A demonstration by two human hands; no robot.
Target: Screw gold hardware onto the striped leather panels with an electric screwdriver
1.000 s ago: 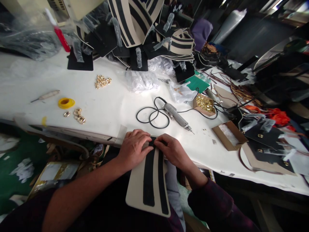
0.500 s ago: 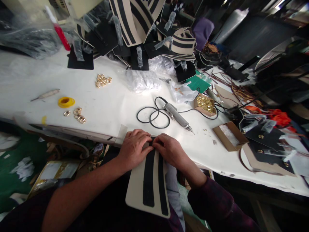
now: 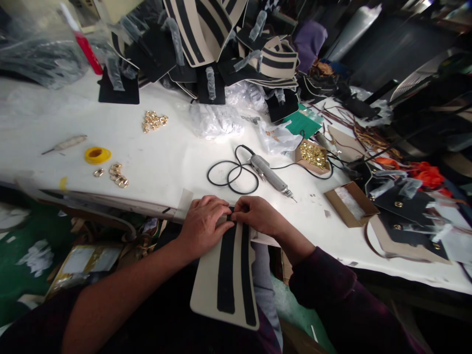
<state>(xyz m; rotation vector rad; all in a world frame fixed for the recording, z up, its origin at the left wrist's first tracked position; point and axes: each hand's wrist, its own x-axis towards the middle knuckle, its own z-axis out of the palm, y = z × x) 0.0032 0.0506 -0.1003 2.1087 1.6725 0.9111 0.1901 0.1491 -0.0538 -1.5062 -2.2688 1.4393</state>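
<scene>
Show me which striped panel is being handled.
The nearest striped panel, under the left hand and right hand; the others lie heaped farther back.

A long white table point(image 3: 162, 162) dominates; green floor point(image 3: 10, 270) shows below its left end, a cream vented housing point(image 3: 117, 9) rises behind it, and bright light point(image 3: 423, 5) breaks the gloom beyond its far right.

At six o'clock, the striped panel point(image 3: 225, 280) looks smooth and matt; at nine, the oval links point(image 3: 117, 176) are glossy gold metal; at eleven, the plastic bag point(image 3: 217, 122) is crinkled, shiny; at three, the electric screwdriver point(image 3: 271, 176) has a silvery metal finish.
</scene>
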